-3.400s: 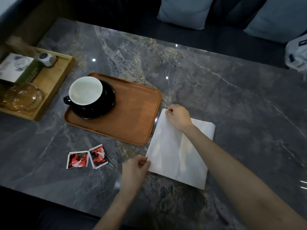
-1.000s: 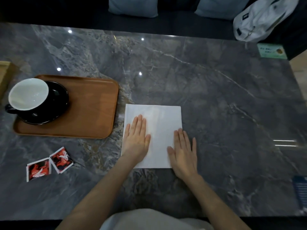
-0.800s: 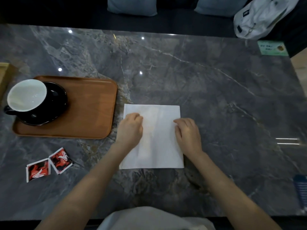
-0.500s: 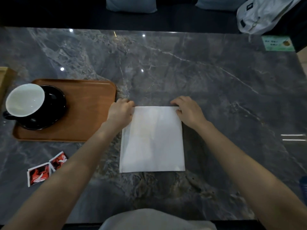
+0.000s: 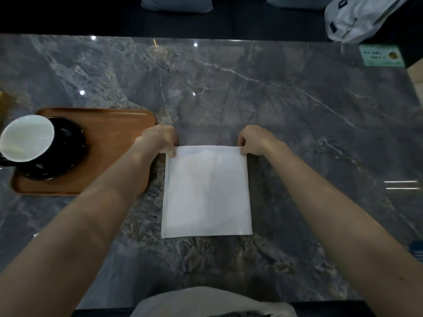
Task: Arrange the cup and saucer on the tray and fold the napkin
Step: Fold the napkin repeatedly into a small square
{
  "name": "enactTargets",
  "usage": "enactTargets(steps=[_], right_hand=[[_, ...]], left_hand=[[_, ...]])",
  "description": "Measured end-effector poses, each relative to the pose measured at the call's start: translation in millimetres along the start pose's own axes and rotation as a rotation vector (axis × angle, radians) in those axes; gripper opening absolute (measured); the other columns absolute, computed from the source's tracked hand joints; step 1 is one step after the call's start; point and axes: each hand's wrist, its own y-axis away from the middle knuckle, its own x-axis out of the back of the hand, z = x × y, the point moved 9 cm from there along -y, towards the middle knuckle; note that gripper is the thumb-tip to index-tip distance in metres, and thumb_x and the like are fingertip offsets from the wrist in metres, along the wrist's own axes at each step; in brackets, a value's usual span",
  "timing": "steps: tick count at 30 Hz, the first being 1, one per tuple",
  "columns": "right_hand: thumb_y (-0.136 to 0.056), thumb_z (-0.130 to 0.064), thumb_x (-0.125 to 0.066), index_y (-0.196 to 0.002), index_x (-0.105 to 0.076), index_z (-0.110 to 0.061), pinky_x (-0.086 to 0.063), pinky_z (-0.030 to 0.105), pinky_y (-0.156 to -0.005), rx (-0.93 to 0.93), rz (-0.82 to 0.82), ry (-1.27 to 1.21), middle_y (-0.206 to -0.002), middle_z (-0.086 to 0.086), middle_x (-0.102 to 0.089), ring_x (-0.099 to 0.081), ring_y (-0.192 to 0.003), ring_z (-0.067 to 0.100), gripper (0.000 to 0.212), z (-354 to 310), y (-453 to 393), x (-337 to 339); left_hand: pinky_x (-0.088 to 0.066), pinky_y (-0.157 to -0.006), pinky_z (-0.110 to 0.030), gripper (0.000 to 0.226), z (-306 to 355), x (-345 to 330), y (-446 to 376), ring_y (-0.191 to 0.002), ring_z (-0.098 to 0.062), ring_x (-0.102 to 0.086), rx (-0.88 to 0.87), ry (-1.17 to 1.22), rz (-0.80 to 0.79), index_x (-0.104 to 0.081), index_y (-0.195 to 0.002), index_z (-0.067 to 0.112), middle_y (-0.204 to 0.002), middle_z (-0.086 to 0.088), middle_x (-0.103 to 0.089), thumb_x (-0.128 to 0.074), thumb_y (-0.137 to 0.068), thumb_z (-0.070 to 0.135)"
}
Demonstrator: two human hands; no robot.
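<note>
While both forearms reach forward from 6 o'clock, the white napkin (image 5: 207, 191) lies flat and squared on the grey marbled surface (image 5: 297, 133), just below the middle of the view. Left hand (image 5: 160, 139) — fingers curled, pinching the napkin's far-left corner at about 10 o'clock from the cloth's centre. Right hand (image 5: 254, 140) — fingers curled likewise, pinching the far-right corner at about 2 o'clock. Wooden tray (image 5: 119, 133), rounded corners, sits on the surface at 9 o'clock from the napkin, near it but apart; the left forearm crosses over its near-right corner. Black saucer (image 5: 68, 152) rests on the tray's left part, with the cup (image 5: 27, 138) — white inside, black outside — standing on it. Beyond the surface's far edge, at 12 o'clock, two pale cushions (image 5: 177, 4) are partly in view; a light-coloured bag (image 5: 357, 17) lies at 1 o'clock, and a small green card (image 5: 381, 55) sits at the surface's far-right corner.
</note>
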Motion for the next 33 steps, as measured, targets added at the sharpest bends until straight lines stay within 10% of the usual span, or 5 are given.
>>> enactTargets(steps=[15,22,33], right_hand=[[-0.078,-0.003,-0.056,-0.08,-0.063,-0.008,-0.034,0.027,-0.064,0.086,0.441,-0.168,-0.089,0.006,-0.059,-0.052,-0.081,0.018,0.009,-1,58,20],[-0.083,-0.01,-0.057,-0.089,-0.057,-0.008,-0.043,0.035,-0.062,0.234,0.518,-0.171,-0.084,0.012,-0.066,-0.059,-0.076,0.029,0.007,-9,116,16],[-0.077,-0.013,-0.057,-0.106,-0.069,-0.01,-0.052,0.031,-0.064,0.438,0.747,0.01,-0.084,0.01,-0.072,-0.067,-0.07,0.029,0.031,-16,186,-27]], left_hand=[[-0.05,-0.071,-0.037,0.02,24,19,61,-0.093,-0.03,-0.06,-0.289,-0.189,0.508,-0.066,-0.099,0.011,-0.1,-0.009,-0.066,-0.055,-0.083,0.012],[-0.043,-0.045,-0.031,0.003,33,18,133,-0.059,-0.03,-0.057,-0.539,-0.166,0.757,-0.069,-0.069,0.007,-0.066,-0.01,-0.058,-0.066,-0.069,0.006],[-0.047,-0.054,-0.027,0.034,42,-33,189,-0.076,-0.025,-0.069,-0.635,-0.19,0.719,-0.072,-0.085,0.013,-0.09,-0.005,-0.073,-0.041,-0.079,0.025]])
